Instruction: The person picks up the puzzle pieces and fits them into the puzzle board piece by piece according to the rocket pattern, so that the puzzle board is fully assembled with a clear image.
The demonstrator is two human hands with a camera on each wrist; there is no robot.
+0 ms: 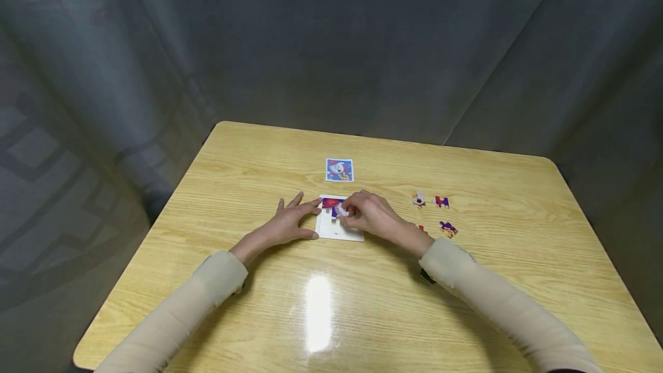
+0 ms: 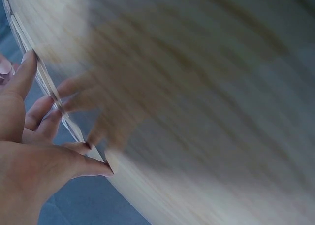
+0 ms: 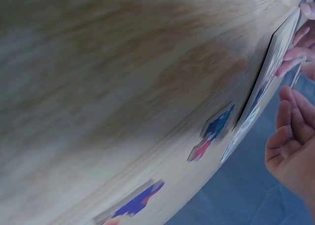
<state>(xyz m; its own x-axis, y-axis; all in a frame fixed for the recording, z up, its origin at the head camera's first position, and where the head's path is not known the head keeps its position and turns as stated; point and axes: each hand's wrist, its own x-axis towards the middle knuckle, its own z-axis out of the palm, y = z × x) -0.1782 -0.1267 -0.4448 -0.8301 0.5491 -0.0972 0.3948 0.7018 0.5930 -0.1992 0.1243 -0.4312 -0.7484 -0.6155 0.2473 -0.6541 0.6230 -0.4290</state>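
A small white puzzle tray (image 1: 334,232) lies mid-table with red and purple pieces (image 1: 329,203) along its far edge. My left hand (image 1: 284,224) has its fingers spread, with thumb and fingertips touching the tray's left edge. Over the tray, my right hand (image 1: 374,213) pinches a pale puzzle piece (image 1: 339,210) between thumb and fingers. In the right wrist view that piece (image 3: 297,73) appears edge-on, tilted above the tray. My right hand hides the tray's far right part.
A square picture card (image 1: 339,170) lies beyond the tray. Several loose puzzle pieces are to the right, including a white one (image 1: 418,200), a red-purple one (image 1: 441,201) and a purple-orange one (image 1: 448,228). Another red piece (image 1: 421,228) is partly hidden by my right wrist.
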